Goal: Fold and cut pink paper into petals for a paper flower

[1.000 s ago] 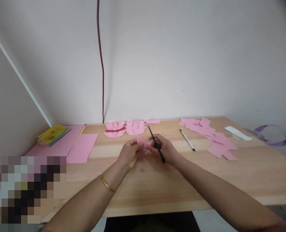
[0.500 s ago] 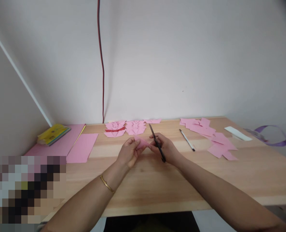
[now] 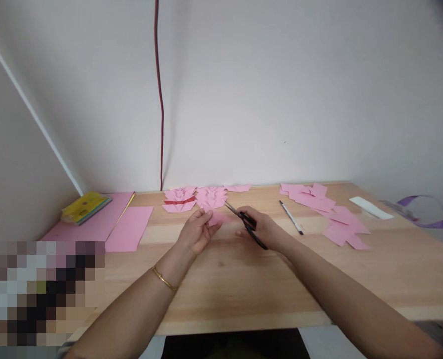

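My left hand [image 3: 198, 231] pinches a small folded piece of pink paper [image 3: 217, 218] between thumb and fingers, above the middle of the wooden table [image 3: 221, 284]. A pair of black-handled scissors [image 3: 248, 225] is in my right hand [image 3: 258, 227], with the blades pointing up and left toward the paper. The blade tips are close to the paper; whether they touch it I cannot tell. Just beyond my left hand lie rows of folded pink paper shapes [image 3: 211, 197], and a red strip [image 3: 179, 201] crosses the left row.
Right of my hands are a white pen [image 3: 291, 218], scattered pink paper pieces [image 3: 343, 222], a white strip [image 3: 370, 208] and a purple ribbon roll [image 3: 426, 227]. At left, large pink sheets [image 3: 129, 229] lie under a yellow packet [image 3: 85, 207]. A cable [image 3: 162, 114] hangs down the wall.
My right hand has let go of the paper's edge and moved slightly right. The scissors have swung so their blades point more to the left, toward the paper. My left hand keeps the paper.
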Tool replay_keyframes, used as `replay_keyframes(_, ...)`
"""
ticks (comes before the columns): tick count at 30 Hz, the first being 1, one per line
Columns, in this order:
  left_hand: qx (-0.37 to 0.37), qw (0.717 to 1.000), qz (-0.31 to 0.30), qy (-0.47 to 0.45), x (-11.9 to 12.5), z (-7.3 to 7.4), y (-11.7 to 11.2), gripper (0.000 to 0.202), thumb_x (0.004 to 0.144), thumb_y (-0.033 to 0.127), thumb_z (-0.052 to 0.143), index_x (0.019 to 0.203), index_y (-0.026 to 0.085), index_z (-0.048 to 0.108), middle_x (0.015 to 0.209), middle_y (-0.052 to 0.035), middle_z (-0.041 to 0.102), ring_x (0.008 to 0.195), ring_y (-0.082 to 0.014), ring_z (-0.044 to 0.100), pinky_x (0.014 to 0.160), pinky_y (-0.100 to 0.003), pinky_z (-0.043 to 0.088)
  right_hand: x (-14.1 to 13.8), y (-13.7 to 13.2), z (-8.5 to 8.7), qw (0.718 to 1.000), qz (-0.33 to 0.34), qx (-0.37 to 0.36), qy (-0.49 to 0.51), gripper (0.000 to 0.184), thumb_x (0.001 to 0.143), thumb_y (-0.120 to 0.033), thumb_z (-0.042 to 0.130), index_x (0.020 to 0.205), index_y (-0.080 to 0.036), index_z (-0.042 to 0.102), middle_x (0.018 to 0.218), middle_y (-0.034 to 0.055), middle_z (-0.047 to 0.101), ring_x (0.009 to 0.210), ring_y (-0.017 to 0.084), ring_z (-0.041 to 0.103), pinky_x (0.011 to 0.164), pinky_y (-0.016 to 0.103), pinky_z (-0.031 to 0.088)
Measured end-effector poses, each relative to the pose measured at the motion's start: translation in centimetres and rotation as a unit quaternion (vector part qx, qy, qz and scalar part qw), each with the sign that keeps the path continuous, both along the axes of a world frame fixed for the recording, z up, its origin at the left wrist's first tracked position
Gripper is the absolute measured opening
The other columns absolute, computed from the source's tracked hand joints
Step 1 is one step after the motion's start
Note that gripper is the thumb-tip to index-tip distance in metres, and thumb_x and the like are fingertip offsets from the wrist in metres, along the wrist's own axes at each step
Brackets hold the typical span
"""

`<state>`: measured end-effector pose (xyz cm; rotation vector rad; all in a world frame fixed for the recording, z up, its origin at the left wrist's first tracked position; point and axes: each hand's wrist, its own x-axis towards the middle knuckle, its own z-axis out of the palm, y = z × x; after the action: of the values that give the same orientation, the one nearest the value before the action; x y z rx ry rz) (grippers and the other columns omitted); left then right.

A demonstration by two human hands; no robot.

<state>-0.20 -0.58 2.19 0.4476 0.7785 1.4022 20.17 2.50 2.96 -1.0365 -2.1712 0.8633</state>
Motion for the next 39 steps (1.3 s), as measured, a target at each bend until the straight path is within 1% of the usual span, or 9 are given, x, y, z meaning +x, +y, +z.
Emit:
replay_keyframes(3,0.012,1.0,-0.004,0.01,0.0,-0.1,0.0,0.021,0.068,0.011,0.072,0.078,0.015,0.054,0.073,0.0031,0.056,0.063,-0.0057,0.057,0.065,-0.024,0.057,-0.1,0.0,-0.3,1.0,0.015,0.003,-0.01,0.047,0.071,-0.042,0.066,0.111,-0.021,0.054,0.08,0.0002,0.055,0.068,0.013,0.047,0.063,0.024,0.039)
replay_keyframes(7,0.031,0.999,-0.02,0.032,0.1,-0.2,-0.1,0.021,0.068,0.014,0.073,0.082,0.014,0.056,0.077,0.0006,0.059,0.068,-0.0087,0.059,0.064,-0.025,0.057,0.0,0.2,-0.6,1.0,0.0,0.002,-0.004,0.035,0.079,-0.037,0.056,0.11,-0.021,0.055,0.08,0.0006,0.058,0.069,0.014,0.05,0.065,0.025,0.04)
replay_keyframes(11,0.042,0.997,-0.03,0.051,0.2,-0.1,-0.2,0.02,0.069,0.02,0.073,0.079,0.015,0.056,0.072,0.0011,0.059,0.067,-0.0105,0.06,0.063,-0.028,0.057,0.1,0.5,-1.0,0.999,-0.033,0.0,0.004,0.033,0.078,-0.033,0.055,0.108,-0.02,0.054,0.075,-0.0004,0.056,0.065,0.013,0.049,0.062,0.025,0.04)
replay_keyframes(14,0.043,0.996,-0.051,0.06,0.3,-0.1,-0.4,0.019,0.071,0.022,0.072,0.079,0.015,0.055,0.072,-0.0008,0.062,0.068,-0.0124,0.063,0.063,-0.028,0.057,0.1,0.5,-1.0,0.999,-0.048,0.006,0.005,0.032,0.076,-0.03,0.055,0.106,-0.02,0.054,0.072,-0.0014,0.055,0.062,0.013,0.048,0.06,0.025,0.039)
replay_keyframes(20,0.023,0.995,-0.091,0.037,0.4,0.0,-0.7,0.019,0.073,0.023,0.07,0.081,0.016,0.054,0.079,-0.0041,0.065,0.067,-0.0127,0.064,0.059,-0.024,0.055,-0.5,-0.4,-0.8,1.0,-0.004,0.006,0.01,0.028,0.076,-0.025,0.054,0.104,-0.02,0.057,0.077,0.0007,0.061,0.065,0.013,0.051,0.062,0.025,0.04)
replay_keyframes(24,0.042,0.99,-0.115,0.064,0.6,-0.2,-0.8,0.021,0.073,0.026,0.07,0.083,0.015,0.056,0.08,-0.0063,0.067,0.066,-0.014,0.065,0.056,-0.024,0.055,-0.9,-0.9,-0.8,1.0,0.004,0.005,0.002,0.027,0.076,-0.026,0.056,0.102,-0.021,0.058,0.077,0.0011,0.062,0.062,0.014,0.051,0.06,0.024,0.039)
replay_keyframes(28,0.061,0.987,-0.12,0.091,0.8,-0.3,-1.0,0.024,0.072,0.029,0.071,0.086,0.014,0.058,0.077,-0.0058,0.066,0.064,-0.0146,0.064,0.054,-0.025,0.055,-1.1,-1.1,-0.7,1.0,-0.005,-0.003,-0.01,0.025,0.076,-0.027,0.058,0.101,-0.021,0.06,0.074,0.0013,0.063,0.062,0.014,0.053,0.06,0.025,0.039)
replay_keyframes(36,0.059,0.986,-0.126,0.091,1.1,-0.3,-1.2,0.027,0.069,0.031,0.073,0.082,0.015,0.057,0.077,-0.0045,0.066,0.063,-0.0133,0.062,0.053,-0.025,0.055,-1.5,-1.6,-0.9,1.0,-0.012,-0.005,-0.027,0.029,0.078,-0.037,0.058,0.101,-0.02,0.06,0.073,0.0028,0.066,0.063,0.016,0.057,0.059,0.026,0.04)
replay_keyframes(39,0.061,0.985,-0.127,0.102,1.2,-0.3,-1.3,0.024,0.071,0.031,0.072,0.083,0.015,0.057,0.076,-0.0042,0.066,0.062,-0.0137,0.063,0.052,-0.025,0.054,-1.6,-1.8,-1.0,0.999,-0.021,-0.008,-0.036,0.028,0.078,-0.036,0.058,0.101,-0.021,0.06,0.073,0.0037,0.066,0.064,0.017,0.058,0.059,0.026,0.04)
